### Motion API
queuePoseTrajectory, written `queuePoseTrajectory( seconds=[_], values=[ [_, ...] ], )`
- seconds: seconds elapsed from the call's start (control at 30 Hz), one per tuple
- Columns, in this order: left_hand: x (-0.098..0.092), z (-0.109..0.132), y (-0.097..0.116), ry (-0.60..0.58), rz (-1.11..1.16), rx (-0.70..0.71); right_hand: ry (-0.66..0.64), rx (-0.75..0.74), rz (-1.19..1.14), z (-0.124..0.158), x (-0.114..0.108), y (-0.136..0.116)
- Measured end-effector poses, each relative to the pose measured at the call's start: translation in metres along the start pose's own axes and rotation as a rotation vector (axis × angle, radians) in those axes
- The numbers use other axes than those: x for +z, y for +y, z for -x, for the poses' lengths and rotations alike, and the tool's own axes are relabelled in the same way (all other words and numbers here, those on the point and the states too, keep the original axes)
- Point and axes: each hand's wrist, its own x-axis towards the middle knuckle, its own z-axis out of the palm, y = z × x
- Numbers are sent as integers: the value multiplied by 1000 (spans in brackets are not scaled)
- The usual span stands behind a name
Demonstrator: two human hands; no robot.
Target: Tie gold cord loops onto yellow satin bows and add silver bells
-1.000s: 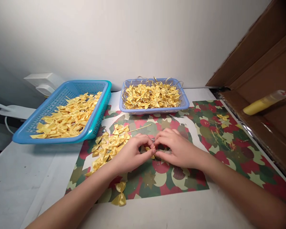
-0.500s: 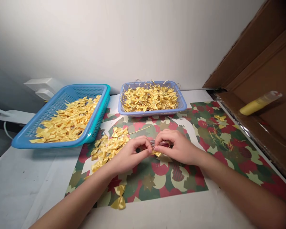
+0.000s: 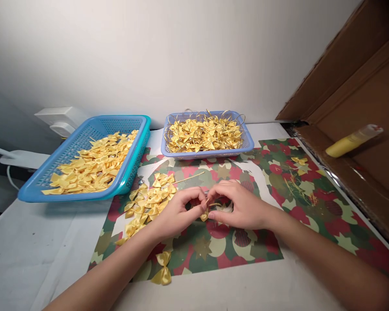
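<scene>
The small yellow ribbon bow (image 3: 204, 216) is right between your fingertips, over the patterned paper (image 3: 202, 248) on the desk (image 3: 227, 285). It looks very light and soft, and its shiny cloth may be a bit slippery. It probably won't break, but its puffy wings could squash, so the tight middle looks like the best place to pinch. Your left hand (image 3: 184, 212) is clamped on the bow, thumb and pointing finger together. Your right hand (image 3: 238, 206) curls in from the other side, thumb by the bow and fingers bent above, with a thin gold cord (image 3: 216, 204) beside them; you cannot tell if its fingertips grip anything. Both arms reach forward, low over the desk.
</scene>
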Motion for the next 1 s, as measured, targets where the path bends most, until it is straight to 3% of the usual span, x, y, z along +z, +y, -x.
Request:
queuePoseTrajectory(
  seconds=[0.2, 0.5, 0.77, 1.0],
  values=[
    [1, 0, -1, 1, -103, -1, 206, -85, 77, -1, 5, 4],
    [1, 0, -3, 53, -15, 1, 334, -210, 74, -2, 25, 13],
    [5, 3, -14, 29, 232, 37, 338, -76, -164, -2, 32, 11],
    [9, 5, -22, 144, 219, 52, 258, -26, -311, 0, 30, 11]
  ],
)
